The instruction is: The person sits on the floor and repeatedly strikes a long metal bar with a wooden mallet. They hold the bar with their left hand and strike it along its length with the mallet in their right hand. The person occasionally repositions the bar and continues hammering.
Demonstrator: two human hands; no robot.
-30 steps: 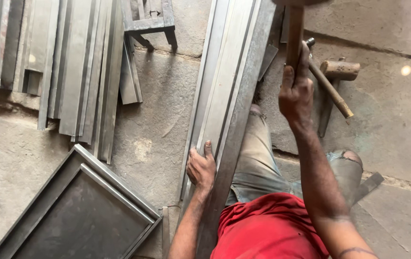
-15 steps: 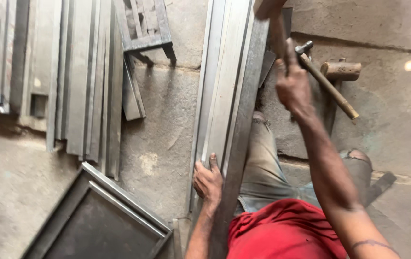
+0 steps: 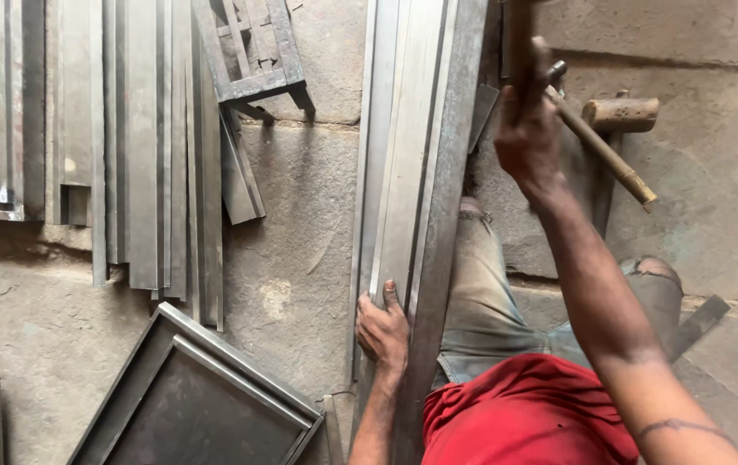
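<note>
Head view. Concrete floor (image 3: 300,224) carries everything. A bundle of long steel channel sections (image 3: 407,172) lies lengthwise from the top edge of the floor area down toward the person's lap, just left of the bent knee.

Left hand (image 3: 383,327): fingers spread flat, pressing on the lower end of the sections; nothing enclosed.

Right hand (image 3: 525,129): closed round a wooden handle (image 3: 517,43); its head is out of frame above, so the tool type cannot be confirmed.

A second hammer (image 3: 605,155) and a wooden mallet (image 3: 620,114) lie on the floor just right of that hand.

Judgement: sections look stiff, heavy for their length, edges likely sharp, faces smooth and liable to slide on each other. Best held flat on the broad face near the end, palm down, away from the cut edges.

Left side of floor: more steel strips (image 3: 141,146), a rectangular frame (image 3: 201,396) near the bottom edge.
</note>
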